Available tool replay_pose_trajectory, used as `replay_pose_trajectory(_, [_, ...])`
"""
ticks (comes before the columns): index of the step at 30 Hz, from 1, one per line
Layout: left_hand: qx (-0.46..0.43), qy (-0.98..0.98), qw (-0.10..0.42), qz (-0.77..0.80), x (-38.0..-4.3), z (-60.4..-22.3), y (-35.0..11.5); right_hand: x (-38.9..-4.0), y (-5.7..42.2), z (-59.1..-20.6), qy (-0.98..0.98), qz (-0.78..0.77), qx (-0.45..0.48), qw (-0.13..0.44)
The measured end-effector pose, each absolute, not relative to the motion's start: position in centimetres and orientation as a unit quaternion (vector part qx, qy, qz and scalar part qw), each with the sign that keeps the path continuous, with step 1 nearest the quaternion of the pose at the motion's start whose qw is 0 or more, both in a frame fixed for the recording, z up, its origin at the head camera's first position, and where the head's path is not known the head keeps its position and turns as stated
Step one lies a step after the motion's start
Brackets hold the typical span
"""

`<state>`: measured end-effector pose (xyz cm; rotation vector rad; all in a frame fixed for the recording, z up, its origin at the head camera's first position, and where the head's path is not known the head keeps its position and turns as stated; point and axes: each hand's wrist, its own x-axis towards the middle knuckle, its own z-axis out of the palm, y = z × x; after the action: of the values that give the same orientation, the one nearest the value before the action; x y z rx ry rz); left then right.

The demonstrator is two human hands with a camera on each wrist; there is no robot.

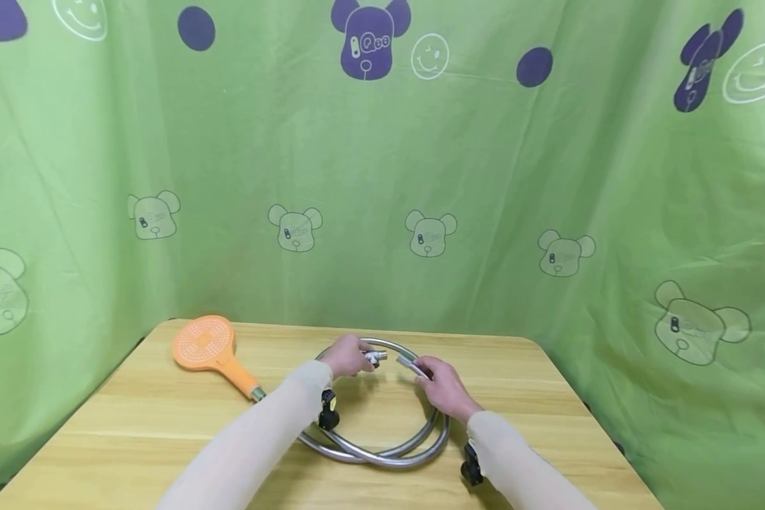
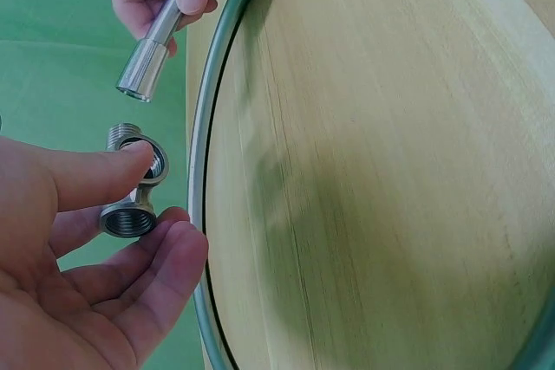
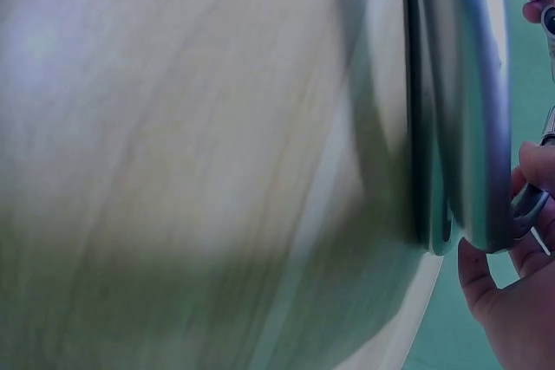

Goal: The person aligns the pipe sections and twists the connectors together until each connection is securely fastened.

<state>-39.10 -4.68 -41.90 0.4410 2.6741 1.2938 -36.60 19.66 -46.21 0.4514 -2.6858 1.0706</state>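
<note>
My left hand pinches a small metal tee fitting between thumb and fingers. In the left wrist view its threaded male end points at the hose, and an open threaded socket faces the camera. My right hand grips the silver shower hose just behind its metal end nut. The nut's open mouth faces the fitting's male thread, a short gap apart. The rest of the hose lies coiled in loops on the table under both hands. In the right wrist view, my right hand shows only at the edge.
An orange shower head lies at the table's left back, its handle pointing toward the hose loops. The wooden table ends at a green patterned curtain behind and on both sides. Each wrist carries a small black camera.
</note>
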Motion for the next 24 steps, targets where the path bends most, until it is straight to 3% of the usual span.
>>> replay_pose_trajectory(24, [0.189, 0.893, 0.067, 0.404, -38.5, -41.5, -4.8, -36.6, 18.3, -45.9, -0.916, 0.338, 0.191, 0.106])
